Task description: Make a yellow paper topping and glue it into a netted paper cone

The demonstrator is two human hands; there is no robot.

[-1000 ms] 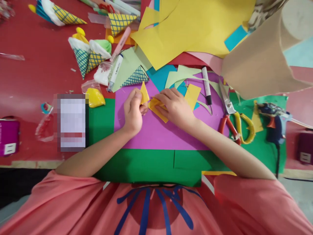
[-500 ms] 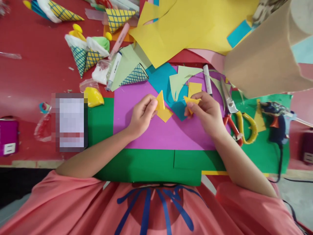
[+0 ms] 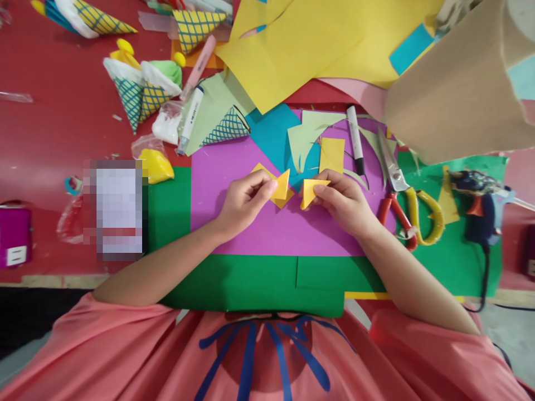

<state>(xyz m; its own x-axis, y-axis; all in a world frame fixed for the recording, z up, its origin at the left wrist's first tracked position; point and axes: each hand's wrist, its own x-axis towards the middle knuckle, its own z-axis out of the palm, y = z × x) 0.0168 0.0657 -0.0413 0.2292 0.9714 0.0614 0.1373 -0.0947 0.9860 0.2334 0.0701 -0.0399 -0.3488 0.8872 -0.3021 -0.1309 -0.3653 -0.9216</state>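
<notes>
My left hand (image 3: 242, 203) pinches a small yellow paper triangle (image 3: 281, 185) over a purple sheet (image 3: 251, 234). Another yellow scrap (image 3: 261, 170) lies flat just under and behind it. My right hand (image 3: 345, 203) pinches a second yellow paper triangle (image 3: 309, 192), its point aimed left. The two triangles are a few centimetres apart, tips facing each other. A yellow paper rectangle (image 3: 332, 155) lies just beyond my right hand on the purple sheet.
Scissors (image 3: 401, 192) with red and yellow handles and a glue gun (image 3: 478, 211) lie to the right on green paper (image 3: 251, 284). A marker (image 3: 355, 139) lies beyond. Paper cones (image 3: 142, 92), clay bags (image 3: 156, 164), large yellow sheets (image 3: 301, 44) and a blurred phone (image 3: 115, 209) surround the work.
My hands parted, each taking a yellow piece, and have now drawn closer together. My right hand came back left and down with its triangle.
</notes>
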